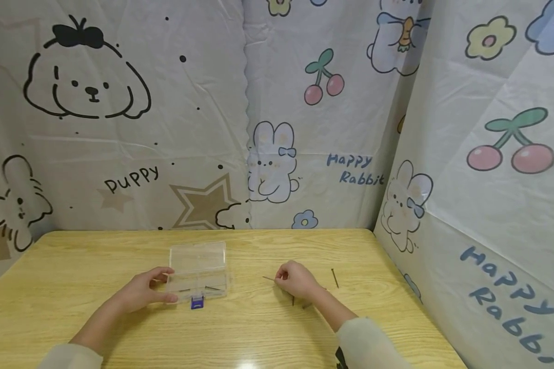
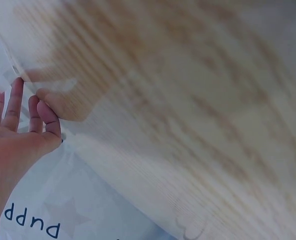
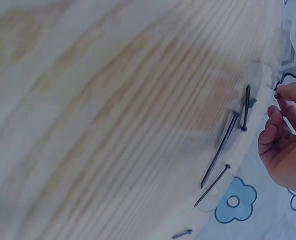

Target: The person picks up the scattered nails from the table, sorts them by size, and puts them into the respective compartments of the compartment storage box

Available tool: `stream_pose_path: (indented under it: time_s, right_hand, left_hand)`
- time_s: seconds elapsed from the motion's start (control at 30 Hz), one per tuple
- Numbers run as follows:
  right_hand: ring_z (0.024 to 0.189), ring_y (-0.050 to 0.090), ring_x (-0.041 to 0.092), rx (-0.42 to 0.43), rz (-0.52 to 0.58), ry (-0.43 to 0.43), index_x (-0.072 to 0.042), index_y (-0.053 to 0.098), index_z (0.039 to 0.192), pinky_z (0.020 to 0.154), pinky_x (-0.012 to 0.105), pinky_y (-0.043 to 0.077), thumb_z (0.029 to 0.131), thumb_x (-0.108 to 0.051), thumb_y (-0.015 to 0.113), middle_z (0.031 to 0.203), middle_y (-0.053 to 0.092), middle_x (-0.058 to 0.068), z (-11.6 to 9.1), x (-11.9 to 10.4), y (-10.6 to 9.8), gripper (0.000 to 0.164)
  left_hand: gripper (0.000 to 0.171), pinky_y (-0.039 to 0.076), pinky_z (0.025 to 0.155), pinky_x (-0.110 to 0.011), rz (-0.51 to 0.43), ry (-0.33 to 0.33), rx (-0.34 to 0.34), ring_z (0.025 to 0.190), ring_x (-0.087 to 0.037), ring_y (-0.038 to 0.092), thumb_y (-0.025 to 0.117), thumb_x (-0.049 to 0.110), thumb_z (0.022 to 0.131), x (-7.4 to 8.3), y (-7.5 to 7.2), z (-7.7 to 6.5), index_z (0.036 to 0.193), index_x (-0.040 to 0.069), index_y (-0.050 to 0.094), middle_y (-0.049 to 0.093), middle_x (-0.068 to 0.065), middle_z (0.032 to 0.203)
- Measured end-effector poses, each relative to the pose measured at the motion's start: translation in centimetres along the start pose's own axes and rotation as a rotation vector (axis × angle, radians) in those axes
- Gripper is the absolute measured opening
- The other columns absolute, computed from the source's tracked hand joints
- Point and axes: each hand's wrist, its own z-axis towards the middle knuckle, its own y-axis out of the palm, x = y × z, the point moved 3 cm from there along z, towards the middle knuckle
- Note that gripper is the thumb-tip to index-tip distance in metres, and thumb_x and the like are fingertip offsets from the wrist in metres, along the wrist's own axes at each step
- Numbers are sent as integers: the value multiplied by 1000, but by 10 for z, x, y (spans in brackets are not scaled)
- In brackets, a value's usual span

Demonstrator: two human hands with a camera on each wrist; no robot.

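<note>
A clear plastic box with its lid up stands on the table, a blue latch at its front. Thin nails lie inside its front part. My left hand holds the box by its left side, thumb at the front corner and fingers farther back. To the right of the box, my right hand pinches a nail between thumb and fingertips, just above the table. Its head end shows at the fingertips in the right wrist view. Several loose nails lie near and under that hand.
One dark nail lies apart on the right of the wooden table. Printed cloth hangs behind the table's back edge, and another cloth runs along its right side.
</note>
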Motion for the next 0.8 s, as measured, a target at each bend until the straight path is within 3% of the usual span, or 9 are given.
stream_pose_path:
  time_s: [0.8]
  right_hand:
    - [71,45,8,-13,16,-27,-13,67,78,63,21,39,86,-17,63,77,53,-5,21,-41,6,10]
  left_hand:
    - [77,43,92,-56,3,-1,9,116,-47,47,75,39,77,0,0,1,136,2,41,50,-26,127]
